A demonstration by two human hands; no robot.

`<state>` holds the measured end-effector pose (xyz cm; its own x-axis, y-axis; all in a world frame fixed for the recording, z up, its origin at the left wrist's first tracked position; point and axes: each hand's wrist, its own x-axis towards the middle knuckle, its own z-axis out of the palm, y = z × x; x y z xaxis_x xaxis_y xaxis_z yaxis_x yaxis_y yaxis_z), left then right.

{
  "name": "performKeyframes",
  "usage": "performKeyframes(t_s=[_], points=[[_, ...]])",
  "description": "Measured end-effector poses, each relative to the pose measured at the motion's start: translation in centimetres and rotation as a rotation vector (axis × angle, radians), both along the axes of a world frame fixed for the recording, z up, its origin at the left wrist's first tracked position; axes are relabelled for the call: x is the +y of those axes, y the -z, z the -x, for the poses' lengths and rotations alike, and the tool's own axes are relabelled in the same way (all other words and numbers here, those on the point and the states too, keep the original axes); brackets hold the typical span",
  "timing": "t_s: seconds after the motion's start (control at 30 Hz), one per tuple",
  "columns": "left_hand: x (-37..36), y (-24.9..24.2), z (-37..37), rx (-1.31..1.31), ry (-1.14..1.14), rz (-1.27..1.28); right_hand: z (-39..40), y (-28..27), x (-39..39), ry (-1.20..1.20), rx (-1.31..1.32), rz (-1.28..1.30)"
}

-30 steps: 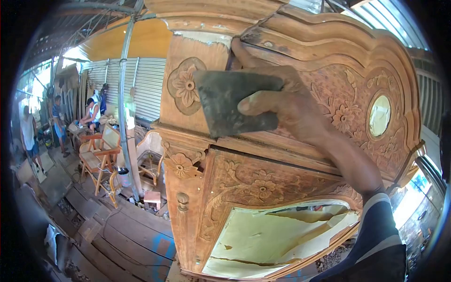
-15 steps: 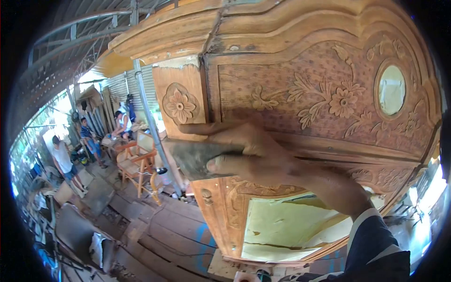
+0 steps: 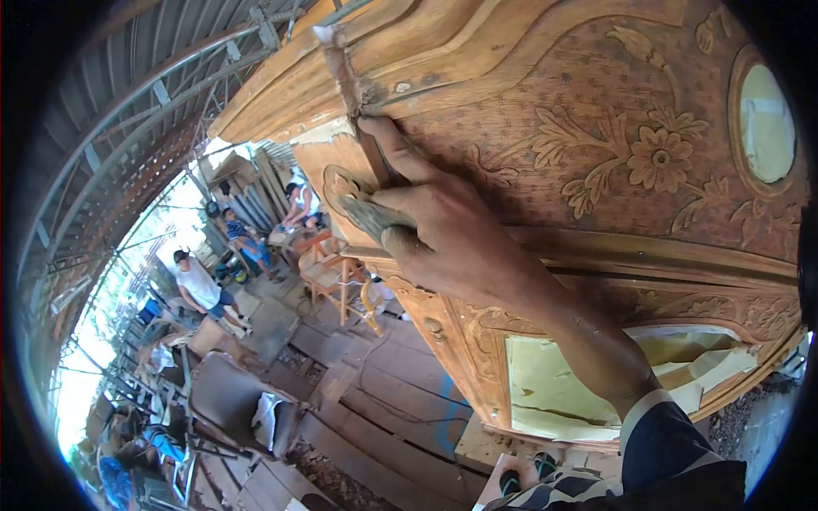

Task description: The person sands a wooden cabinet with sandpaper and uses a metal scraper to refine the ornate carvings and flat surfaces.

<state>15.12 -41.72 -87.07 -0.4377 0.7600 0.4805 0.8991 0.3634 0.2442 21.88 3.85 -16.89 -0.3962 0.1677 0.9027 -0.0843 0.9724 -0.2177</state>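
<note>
My right hand (image 3: 456, 221) reaches in from the lower right, its thumb and fingers closed on a folded grey-green piece of sheet material (image 3: 379, 215), possibly sandpaper. The piece lies near the carved flower (image 3: 342, 183) on the corner post. My index finger is stretched upward and touches the wood near the dark vertical joint under the moulding. Around the hand is a large carved wooden cabinet (image 3: 520, 119) with a raised flower (image 3: 660, 158) and an oval opening (image 3: 767, 123). My left hand is not in view.
Three people are in the background at left: one stands in a white shirt (image 3: 198, 285), two sit. A wooden chair (image 3: 328, 277) stands behind the cabinet. A brown panel (image 3: 226, 387) and clutter lie at lower left. Sandalled feet (image 3: 511, 482) show below the cabinet.
The view has tilted and shifted. My right hand has moved up along the corner post with the grey-green piece, and my index finger now points up toward the joint.
</note>
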Motion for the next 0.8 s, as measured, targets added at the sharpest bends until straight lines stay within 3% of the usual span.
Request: performKeyframes(t_s=[0.03, 0.1, 0.13, 0.23, 0.27, 0.3, 0.33, 0.43, 0.57, 0.63, 0.7, 0.8], points=[[-0.4, 0.4, -0.1, 0.011, -0.017, 0.011, -0.8, -0.3, -0.8, 0.016, -0.142, 0.127], [-1.6, 0.7, 0.0, -1.521, -0.390, -0.277, -1.5, 0.0, -0.9, 0.016, -0.278, 0.262], [-1.9, 1.2, 0.1, -1.508, -0.406, -0.277, -1.3, 0.7, -0.6, 0.006, -0.154, 0.177], [-1.6, 3.8, 1.4, -0.794, -0.335, 0.361, 0.4, 1.2, 0.7, -0.052, 0.236, -0.003], [-1.7, 4.5, 1.7, -0.548, -0.305, 0.558, 0.8, 0.6, 0.9, -0.131, 0.235, 0.030], [-2.4, 4.9, 1.7, -0.299, -0.271, 0.751, 0.3, -0.4, 0.9, -0.146, 0.024, 0.111], [-2.8, 4.9, 1.5, -0.299, -0.286, 0.755, -0.3, -1.3, 0.8, -0.139, -0.193, 0.181], [-3.1, 4.5, 1.0, -0.216, -0.294, 0.812, 0.3, 0.5, 0.3, -0.082, -0.055, 0.116], [-5.0, 3.3, 0.0, -0.379, -0.353, 0.785, -1.8, 3.5, -0.9, -0.171, 0.038, 0.178], [-5.8, 2.5, -0.3, -0.483, -0.383, 0.738, -3.9, 6.0, -1.4, -0.504, -0.316, 0.655], [-6.5, 1.7, -0.7, -0.623, -0.413, 0.646, -4.0, 12.3, -2.8, -0.601, -0.210, 0.640], [-7.4, 0.4, -1.3, -0.854, -0.451, 0.480, -6.2, 20.1, -3.6, -0.587, -0.599, 0.911]])
